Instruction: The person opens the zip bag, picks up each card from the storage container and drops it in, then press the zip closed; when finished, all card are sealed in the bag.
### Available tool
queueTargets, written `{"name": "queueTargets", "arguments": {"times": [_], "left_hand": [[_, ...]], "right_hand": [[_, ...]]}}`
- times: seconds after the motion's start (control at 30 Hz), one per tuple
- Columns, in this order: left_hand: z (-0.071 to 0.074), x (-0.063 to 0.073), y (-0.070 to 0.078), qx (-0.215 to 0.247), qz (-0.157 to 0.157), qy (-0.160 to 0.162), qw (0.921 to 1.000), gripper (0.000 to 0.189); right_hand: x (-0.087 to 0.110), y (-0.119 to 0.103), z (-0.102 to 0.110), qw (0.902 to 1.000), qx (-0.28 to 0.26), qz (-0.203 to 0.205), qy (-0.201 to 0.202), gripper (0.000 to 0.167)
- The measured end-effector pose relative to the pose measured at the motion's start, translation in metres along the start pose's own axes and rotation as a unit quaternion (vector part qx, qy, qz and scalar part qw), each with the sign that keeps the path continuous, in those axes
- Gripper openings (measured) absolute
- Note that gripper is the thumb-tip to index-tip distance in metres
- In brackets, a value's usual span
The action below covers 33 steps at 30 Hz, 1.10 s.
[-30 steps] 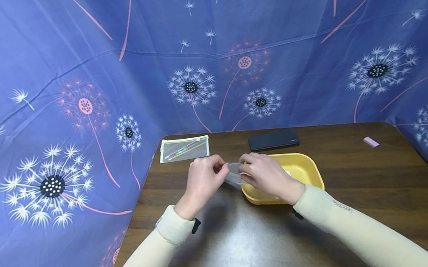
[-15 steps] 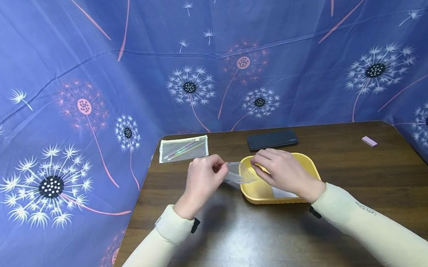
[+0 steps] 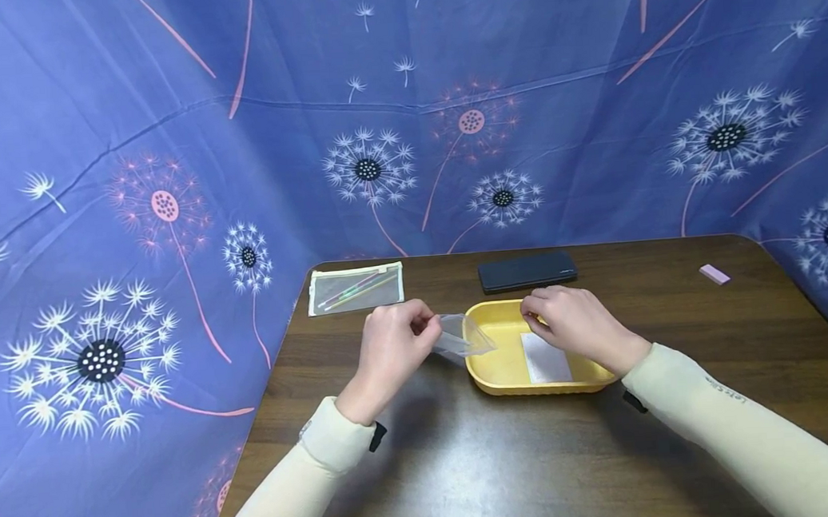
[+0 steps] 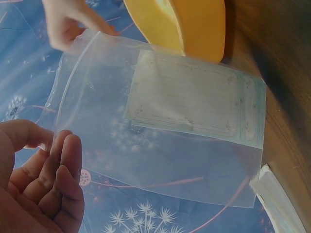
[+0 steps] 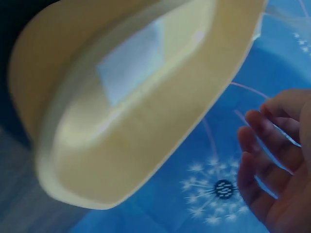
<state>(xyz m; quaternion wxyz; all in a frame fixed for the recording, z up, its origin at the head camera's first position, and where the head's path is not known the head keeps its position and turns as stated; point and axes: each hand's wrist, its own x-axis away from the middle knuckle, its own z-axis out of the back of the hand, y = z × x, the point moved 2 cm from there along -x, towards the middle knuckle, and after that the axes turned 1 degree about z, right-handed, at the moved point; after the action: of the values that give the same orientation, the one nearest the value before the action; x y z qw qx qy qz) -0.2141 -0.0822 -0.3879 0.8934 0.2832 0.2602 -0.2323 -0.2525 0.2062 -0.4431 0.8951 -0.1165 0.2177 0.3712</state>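
My left hand [image 3: 394, 344] pinches the top edge of a clear zip bag [image 3: 463, 335] between thumb and fingers. Pale printed cards [image 4: 189, 97] lie stacked inside the bag, as the left wrist view shows. The bag's mouth points toward a yellow plastic basket [image 3: 501, 368] and overlaps its left rim in the head view. On the basket's floor rests a white rectangular card [image 3: 547, 357]. Over the basket's right half hovers my right hand [image 3: 580, 323]; its fingers [image 5: 262, 141] are loosely bent with nothing between them in the right wrist view.
A mesh zip pouch [image 3: 354, 288] with pencils in it lies at the table's back left. Behind the basket is a dark flat case [image 3: 526, 272]. A small pink eraser-like block [image 3: 714, 273] sits far right. A patterned blue cloth [image 3: 404, 115] hangs behind the wooden table [image 3: 457, 464].
My right hand has let go of the bag and moved right over the basket, uncovering the white card there. The left hand still holds the bag in the same place.
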Motion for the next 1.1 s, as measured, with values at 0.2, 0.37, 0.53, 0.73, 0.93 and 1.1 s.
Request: {"name": "queueTargets", "arguments": {"times": [0.2,0.37,0.53,0.73,0.93,1.1], "left_hand": [[0.000,0.001,0.000,0.001,0.000,0.001,1.0000,0.010],[0.000,0.001,-0.001,0.004,-0.002,-0.001,1.0000,0.010],[0.001,0.002,-0.001,0.004,-0.001,-0.002,1.0000,0.011],[0.001,0.002,-0.001,0.002,0.000,-0.003,1.0000,0.011],[0.002,0.002,-0.001,0.002,0.000,-0.006,1.0000,0.010],[0.001,0.002,-0.001,0.002,-0.001,-0.004,1.0000,0.011]], "right_hand": [[0.012,0.017,-0.015,0.9924,-0.001,-0.051,-0.112,0.011],[0.022,0.026,-0.028,0.9800,-0.009,-0.069,-0.186,0.023],[0.028,0.034,-0.042,0.9649,-0.018,-0.090,-0.246,0.041],[0.034,0.036,-0.047,0.9536,-0.025,-0.108,-0.280,0.066],[0.038,0.032,-0.047,0.9515,-0.024,-0.104,-0.289,0.088],[0.040,0.030,-0.047,0.9535,-0.020,-0.103,-0.283,0.085]]}}
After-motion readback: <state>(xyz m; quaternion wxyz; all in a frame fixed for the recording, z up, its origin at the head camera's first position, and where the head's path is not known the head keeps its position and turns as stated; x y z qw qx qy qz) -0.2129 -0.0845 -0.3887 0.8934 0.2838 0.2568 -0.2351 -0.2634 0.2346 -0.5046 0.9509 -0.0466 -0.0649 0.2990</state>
